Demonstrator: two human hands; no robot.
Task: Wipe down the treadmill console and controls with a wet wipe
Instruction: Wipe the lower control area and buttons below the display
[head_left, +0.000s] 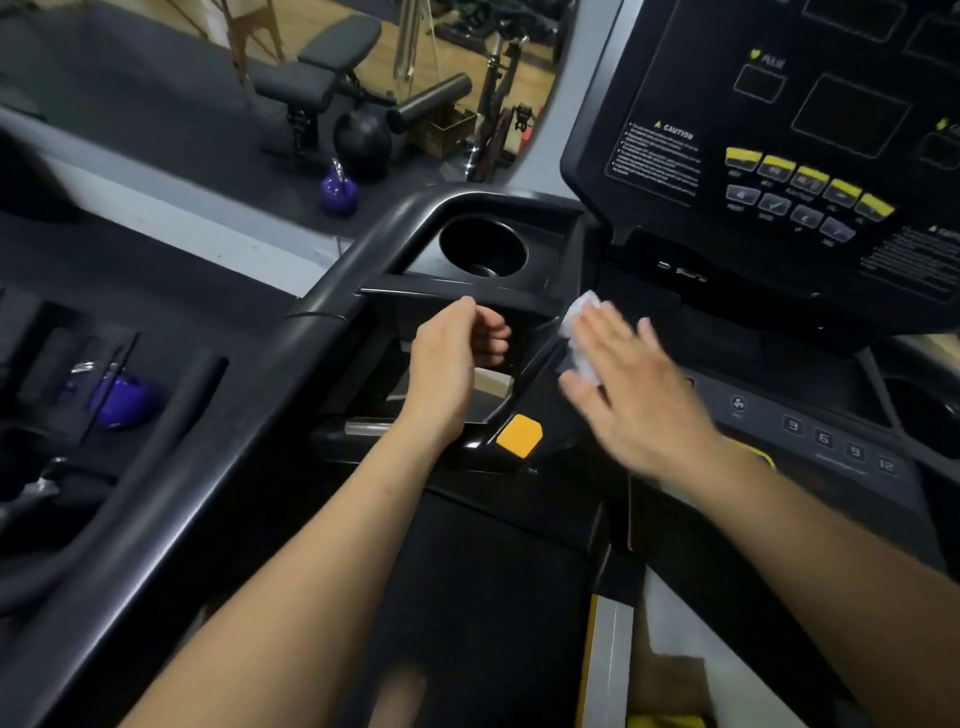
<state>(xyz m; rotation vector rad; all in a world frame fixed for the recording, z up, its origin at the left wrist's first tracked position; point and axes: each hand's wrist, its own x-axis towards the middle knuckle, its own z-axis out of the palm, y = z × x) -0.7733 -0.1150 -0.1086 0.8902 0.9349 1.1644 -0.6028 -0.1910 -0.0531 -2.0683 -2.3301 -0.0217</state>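
R hand (639, 395) fingers spread flat, wet wipe (579, 317) squished under the fingertips on the console (717, 332). L hand (452, 358) fingers curled, holding nothing. Watch the number btns (839, 444) beside R palm: a bump might start it.

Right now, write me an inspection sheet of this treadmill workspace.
Surface: black treadmill console, number keys on the lower panel, upper display dark.
Job's things: white wet wipe on the console under the right hand.
Clutter: round black cup holder and yellow square button; nothing loose seen.
Hands: right hand flat, straight fingers pressing the wipe; left hand curled, holding nothing visible.
Cables: nothing seen.
Surroundings: purple kettlebell and black padded weight bench beyond the console.
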